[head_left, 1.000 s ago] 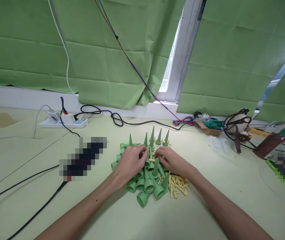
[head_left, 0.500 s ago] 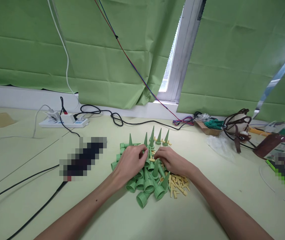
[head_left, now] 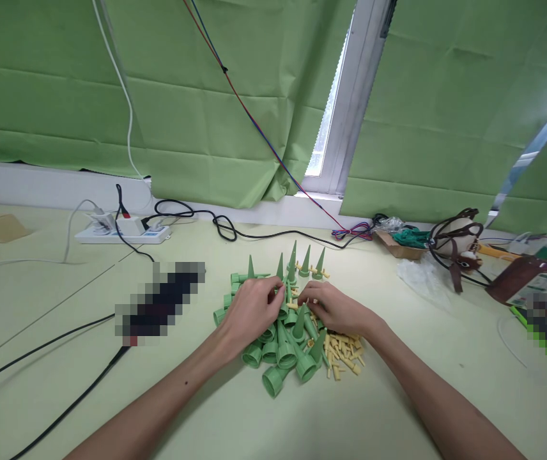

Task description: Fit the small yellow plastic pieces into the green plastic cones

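My left hand (head_left: 257,306) is pinched over the heap, its fingertips at a narrow green plastic spike (head_left: 289,294). Close by on the right, my right hand (head_left: 333,305) has its fingers bent together, and whatever is between them is too small to make out. A small cream plastic connector (head_left: 292,306) shows between the two hands. Below them lies a pile of hollow green cone-shaped spikes (head_left: 285,354), many on their sides with round open ends showing. Small cream connectors (head_left: 343,354) are heaped under my right wrist. Several green spikes (head_left: 305,262) stand upright behind my hands, some with cream pieces attached.
A white power strip (head_left: 123,235) with plugs and a black cable (head_left: 264,236) run along the back. A blurred dark object (head_left: 163,300) lies left. At right are a clear plastic bag (head_left: 422,280), a cardboard box (head_left: 400,246) and a dark red item (head_left: 523,280).
My right hand has shifted very slightly to the right and its fingers have moved a little. My left hand stays in nearly the same place.
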Motion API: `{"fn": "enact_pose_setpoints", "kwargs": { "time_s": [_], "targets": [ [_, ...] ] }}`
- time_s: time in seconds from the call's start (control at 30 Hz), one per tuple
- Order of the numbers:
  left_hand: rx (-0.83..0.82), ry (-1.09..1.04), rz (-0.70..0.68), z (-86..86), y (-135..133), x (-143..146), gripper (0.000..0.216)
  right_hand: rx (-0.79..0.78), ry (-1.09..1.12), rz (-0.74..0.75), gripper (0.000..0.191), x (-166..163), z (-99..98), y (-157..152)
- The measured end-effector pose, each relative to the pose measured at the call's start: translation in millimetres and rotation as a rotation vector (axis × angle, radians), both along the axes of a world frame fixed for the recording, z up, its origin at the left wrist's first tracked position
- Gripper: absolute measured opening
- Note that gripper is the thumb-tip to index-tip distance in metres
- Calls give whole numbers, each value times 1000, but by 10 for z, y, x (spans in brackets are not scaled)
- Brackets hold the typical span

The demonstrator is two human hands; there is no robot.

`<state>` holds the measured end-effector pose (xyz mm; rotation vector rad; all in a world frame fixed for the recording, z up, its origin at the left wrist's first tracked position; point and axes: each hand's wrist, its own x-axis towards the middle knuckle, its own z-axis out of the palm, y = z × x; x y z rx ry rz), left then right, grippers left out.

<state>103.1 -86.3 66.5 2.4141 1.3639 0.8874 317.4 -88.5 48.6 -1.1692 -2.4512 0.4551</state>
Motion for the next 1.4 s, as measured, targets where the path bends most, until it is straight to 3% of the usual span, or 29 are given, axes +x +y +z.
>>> {"fn": "enact_pose_setpoints", "kwargs": {
  "time_s": [0.43, 1.13, 1.4],
  "targets": [
    [-6, 4, -3, -10, 6, 3, 28, 33, -21, 32, 39, 2, 36, -29],
    [-10, -6, -10, 9, -7, 3, 28, 118, -35, -37, 12, -26, 55, -26],
    [-8, -4, -3, 3, -5, -5, 29, 150, -49, -72, 11, -25, 16, 8]
  ]
}}
